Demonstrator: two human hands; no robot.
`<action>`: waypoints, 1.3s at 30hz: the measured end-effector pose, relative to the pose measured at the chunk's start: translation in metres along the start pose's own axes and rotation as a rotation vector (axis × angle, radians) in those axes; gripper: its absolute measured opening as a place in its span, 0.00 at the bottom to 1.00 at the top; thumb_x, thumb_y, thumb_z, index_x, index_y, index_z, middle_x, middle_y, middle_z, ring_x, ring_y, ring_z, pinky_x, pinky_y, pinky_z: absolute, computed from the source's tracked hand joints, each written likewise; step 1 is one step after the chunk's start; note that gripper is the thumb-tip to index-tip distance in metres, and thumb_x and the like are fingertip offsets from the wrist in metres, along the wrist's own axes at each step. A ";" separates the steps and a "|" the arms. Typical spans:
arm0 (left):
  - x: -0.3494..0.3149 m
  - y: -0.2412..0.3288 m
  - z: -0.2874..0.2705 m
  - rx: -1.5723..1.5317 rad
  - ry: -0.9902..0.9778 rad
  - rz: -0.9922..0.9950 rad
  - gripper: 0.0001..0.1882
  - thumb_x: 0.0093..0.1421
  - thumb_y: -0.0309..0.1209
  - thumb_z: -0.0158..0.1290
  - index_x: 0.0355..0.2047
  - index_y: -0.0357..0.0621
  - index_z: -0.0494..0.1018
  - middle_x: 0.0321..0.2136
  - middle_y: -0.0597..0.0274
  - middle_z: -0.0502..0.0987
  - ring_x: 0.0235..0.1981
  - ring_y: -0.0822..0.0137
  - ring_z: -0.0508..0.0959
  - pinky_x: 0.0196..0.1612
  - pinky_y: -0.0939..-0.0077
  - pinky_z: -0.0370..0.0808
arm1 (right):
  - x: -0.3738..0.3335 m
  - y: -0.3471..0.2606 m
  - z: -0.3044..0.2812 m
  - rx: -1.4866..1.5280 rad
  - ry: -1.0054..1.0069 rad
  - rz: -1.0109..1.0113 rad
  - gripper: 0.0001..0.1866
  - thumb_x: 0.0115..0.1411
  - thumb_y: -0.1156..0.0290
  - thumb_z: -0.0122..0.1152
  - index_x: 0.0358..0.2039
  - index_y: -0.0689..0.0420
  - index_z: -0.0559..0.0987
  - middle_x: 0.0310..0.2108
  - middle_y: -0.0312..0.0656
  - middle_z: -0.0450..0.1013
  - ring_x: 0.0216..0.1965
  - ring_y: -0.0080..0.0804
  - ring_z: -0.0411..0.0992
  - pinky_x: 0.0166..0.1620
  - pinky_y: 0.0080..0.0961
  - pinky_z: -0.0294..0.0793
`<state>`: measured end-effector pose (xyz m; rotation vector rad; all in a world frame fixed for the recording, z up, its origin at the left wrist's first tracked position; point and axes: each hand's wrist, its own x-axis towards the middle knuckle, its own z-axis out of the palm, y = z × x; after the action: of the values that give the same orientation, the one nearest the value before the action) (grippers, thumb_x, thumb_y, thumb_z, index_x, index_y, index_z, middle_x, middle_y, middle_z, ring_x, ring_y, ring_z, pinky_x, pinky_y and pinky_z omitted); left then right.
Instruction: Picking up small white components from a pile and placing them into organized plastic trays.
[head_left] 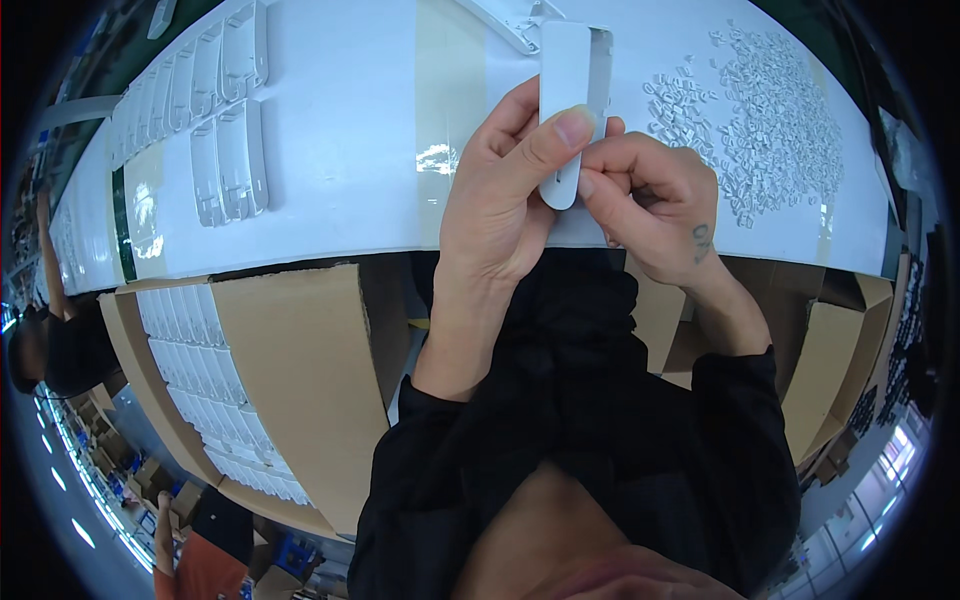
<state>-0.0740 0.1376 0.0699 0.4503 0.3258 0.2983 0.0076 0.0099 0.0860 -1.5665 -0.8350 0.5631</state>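
Note:
My left hand (508,175) grips a long white plastic housing (566,75) with a rounded near end, its thumb laid across the smooth outer face. The housing stands tilted on its side above the table, its hollow side turned to the right. At its lower right edge, my right hand (650,195) is closed in a pinch, thumb against forefinger. Whatever those fingertips hold, if anything, is too small or hidden to make out. Beyond the housing lie more white plastic parts (510,22). To the right, many tiny white plastic pieces (775,120) are spread in a loose pile.
Rows of white housings (228,165) lie open side up at the table's left. Below the table edge, a cardboard box (290,370) on the left holds stacked white housings (205,375); another cardboard box (825,370) stands right. Other people (75,350) are at the far left.

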 end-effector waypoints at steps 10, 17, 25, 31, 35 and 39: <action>0.001 -0.004 0.001 -0.052 -0.010 -0.010 0.28 0.62 0.25 0.63 0.60 0.31 0.66 0.46 0.50 0.76 0.51 0.55 0.80 0.52 0.67 0.78 | -0.001 0.006 0.000 0.198 0.020 0.089 0.02 0.60 0.80 0.63 0.33 0.62 0.83 0.14 0.29 0.68 0.13 0.15 0.62 0.20 0.10 0.60; -0.005 -0.006 0.003 0.016 0.039 0.089 0.28 0.63 0.26 0.61 0.61 0.33 0.65 0.49 0.48 0.75 0.55 0.55 0.78 0.54 0.67 0.77 | -0.002 -0.006 0.004 0.303 0.014 0.195 0.03 0.60 0.82 0.62 0.34 0.63 0.82 0.15 0.29 0.68 0.14 0.14 0.63 0.20 0.09 0.60; -0.006 -0.021 0.009 0.121 0.087 0.223 0.30 0.65 0.28 0.59 0.64 0.36 0.61 0.55 0.47 0.74 0.60 0.53 0.74 0.60 0.64 0.72 | -0.002 -0.002 -0.005 0.364 -0.037 0.161 0.07 0.59 0.84 0.62 0.38 0.63 0.81 0.15 0.29 0.69 0.15 0.14 0.62 0.22 0.10 0.61; -0.018 -0.007 -0.007 0.998 0.330 0.822 0.34 0.61 0.28 0.61 0.65 0.35 0.61 0.56 0.48 0.73 0.60 0.53 0.70 0.64 0.62 0.64 | 0.000 0.001 -0.034 -0.222 -0.215 0.036 0.08 0.56 0.84 0.64 0.37 0.61 0.82 0.15 0.29 0.68 0.15 0.17 0.60 0.21 0.15 0.59; -0.037 0.014 -0.002 1.628 0.186 0.917 0.25 0.56 0.24 0.60 0.55 0.37 0.72 0.48 0.54 0.76 0.51 0.55 0.73 0.58 0.64 0.68 | -0.007 0.005 -0.039 -0.447 -0.250 -0.150 0.07 0.54 0.83 0.66 0.35 0.60 0.82 0.15 0.30 0.68 0.15 0.20 0.59 0.21 0.18 0.59; -0.028 0.013 0.014 1.947 -0.241 0.489 0.15 0.53 0.21 0.57 0.42 0.39 0.78 0.39 0.58 0.77 0.42 0.56 0.73 0.50 0.64 0.69 | -0.008 0.004 -0.043 -0.463 -0.229 -0.131 0.06 0.54 0.82 0.66 0.33 0.60 0.80 0.17 0.32 0.69 0.15 0.23 0.61 0.22 0.20 0.60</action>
<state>-0.0970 0.1333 0.0947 2.4845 0.1678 0.3160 0.0355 -0.0235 0.0888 -1.8679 -1.3013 0.4799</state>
